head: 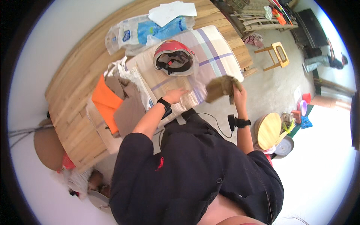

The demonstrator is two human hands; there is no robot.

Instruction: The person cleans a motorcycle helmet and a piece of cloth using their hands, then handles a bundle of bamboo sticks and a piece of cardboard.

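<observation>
My right hand (240, 94) grips a limp olive-brown cloth item (218, 89), which hangs beyond the bed's near edge; blur hides exactly what it is. My left hand (175, 95) is held low over the folded plaid bedding (216, 56), fingers stretched out and holding nothing; whether it touches the cloth I cannot tell. Just past it, a red motorcycle helmet (175, 57) lies with its lined opening towards me and its clear visor hanging down. Left of that hand are a grey-brown garment (130, 108), an orange cloth (105, 101) and a white plastic bag (137, 81).
A wooden platform (76, 84) bears the bedding, a blue-and-white plastic package (160, 29) and white paper sheets (173, 12). On the floor stand a wooden stool (277, 56) and a round wooden board (269, 130). Another person (327, 60) is at the far right. A cable (218, 123) runs to my right wrist.
</observation>
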